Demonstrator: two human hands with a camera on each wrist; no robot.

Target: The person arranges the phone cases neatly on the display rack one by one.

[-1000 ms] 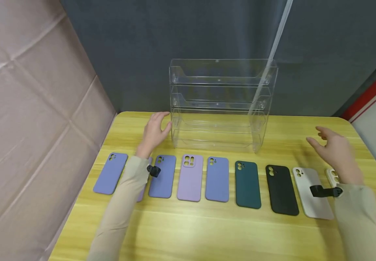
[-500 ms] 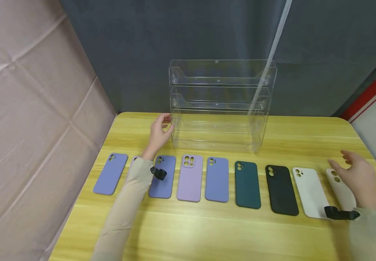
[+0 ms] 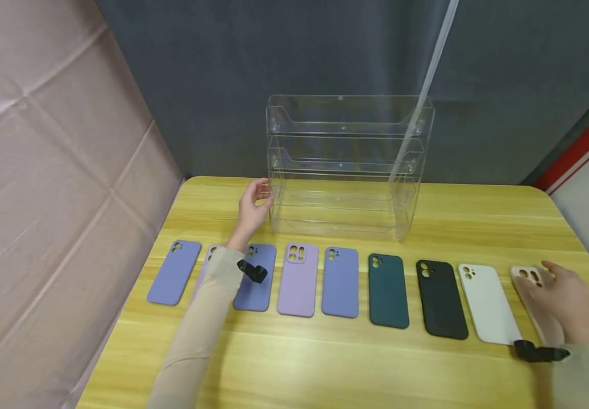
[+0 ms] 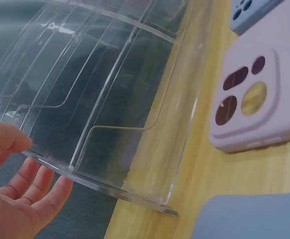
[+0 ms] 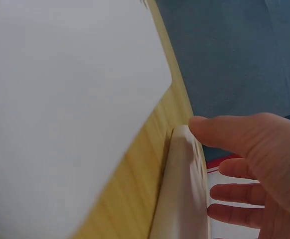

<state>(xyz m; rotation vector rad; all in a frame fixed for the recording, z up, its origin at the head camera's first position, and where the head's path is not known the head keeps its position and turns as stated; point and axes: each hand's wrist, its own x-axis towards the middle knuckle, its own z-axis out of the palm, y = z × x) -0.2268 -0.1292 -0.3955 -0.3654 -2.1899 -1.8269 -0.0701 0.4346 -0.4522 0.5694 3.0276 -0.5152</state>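
Note:
At the back of the table a clear plastic tiered rack (image 3: 343, 165) stands upright. My left hand (image 3: 252, 207) holds its left side panel, and in the left wrist view the thumb and fingers (image 4: 58, 194) lie on either side of that panel's edge. At the far right my right hand (image 3: 571, 301) grips a beige phone case (image 3: 542, 318), partly covered by the hand. In the right wrist view the thumb is on the near edge of this case (image 5: 177, 199), fingers along its other side. A white phone case (image 3: 490, 304) lies just left of it.
More phone cases lie in a row along the table (image 3: 305, 363): a black case (image 3: 443, 298), a dark green case (image 3: 388, 289), and several blue and lilac ones. My left forearm partly covers a lilac case (image 3: 204, 267). A grey curtain (image 3: 212, 85) hangs behind.
My right hand has come down and toward me, from above the table onto the beige case, which now sits slightly shifted. My left hand has closed on the rack's side.

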